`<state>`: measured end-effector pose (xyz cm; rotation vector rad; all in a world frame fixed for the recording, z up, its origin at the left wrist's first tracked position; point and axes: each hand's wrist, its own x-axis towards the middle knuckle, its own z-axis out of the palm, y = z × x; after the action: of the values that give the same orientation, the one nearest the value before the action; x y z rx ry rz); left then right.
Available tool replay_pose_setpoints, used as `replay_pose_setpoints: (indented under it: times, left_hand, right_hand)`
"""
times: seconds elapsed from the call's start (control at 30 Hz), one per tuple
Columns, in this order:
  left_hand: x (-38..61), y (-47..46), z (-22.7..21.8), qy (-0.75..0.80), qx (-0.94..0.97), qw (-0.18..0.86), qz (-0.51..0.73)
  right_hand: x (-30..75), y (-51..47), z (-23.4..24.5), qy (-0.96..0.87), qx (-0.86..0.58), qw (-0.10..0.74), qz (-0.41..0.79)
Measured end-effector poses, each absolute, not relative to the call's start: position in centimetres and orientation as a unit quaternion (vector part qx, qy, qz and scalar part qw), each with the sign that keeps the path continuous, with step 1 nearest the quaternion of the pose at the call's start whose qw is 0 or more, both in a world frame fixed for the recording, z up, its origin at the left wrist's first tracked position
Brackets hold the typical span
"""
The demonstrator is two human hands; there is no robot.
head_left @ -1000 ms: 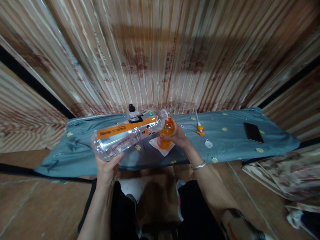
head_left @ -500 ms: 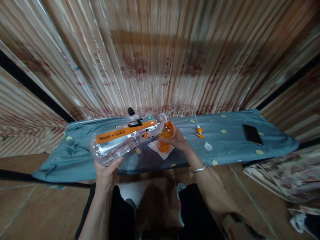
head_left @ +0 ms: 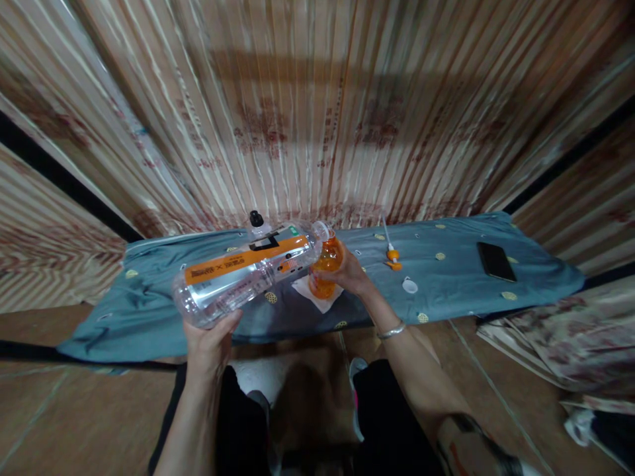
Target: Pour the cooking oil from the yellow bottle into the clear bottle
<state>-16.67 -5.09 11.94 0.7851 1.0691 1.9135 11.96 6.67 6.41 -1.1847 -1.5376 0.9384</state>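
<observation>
My left hand [head_left: 211, 336] grips the base end of a large clear plastic bottle [head_left: 248, 271] with an orange and silver label. The bottle lies tilted, its neck at the mouth of an orange bottle [head_left: 323, 281]. My right hand [head_left: 350, 270] is wrapped round that orange bottle, which stands upright on a white tissue [head_left: 322, 305]. An orange pump head [head_left: 393, 258] with a clear tube lies to the right of my right hand. Near it is a white round lid [head_left: 409, 285]. Any liquid flow between the bottles is too blurred to make out.
A blue-green patterned cloth [head_left: 441, 291] covers the narrow table. At its right end lies a black phone [head_left: 496, 261]. Behind the large bottle stands a clear bottle with a black cap [head_left: 256, 219]. Striped curtains [head_left: 317, 132] hang behind, with dark frame bars at both sides.
The view has shifted slightly. Both hands keep their grip, and the large bottle stays tilted against the orange bottle's mouth with little visible movement.
</observation>
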Motion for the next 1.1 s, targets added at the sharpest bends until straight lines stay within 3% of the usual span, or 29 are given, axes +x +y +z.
replay_pose_setpoints:
  times: [1.1]
  left_hand:
    - [-17.4,-4.6,10.6,0.430,0.350,0.364,0.749]
  right_hand:
    - [11.9,7.3,5.7,-0.626,-0.482,0.479,0.382]
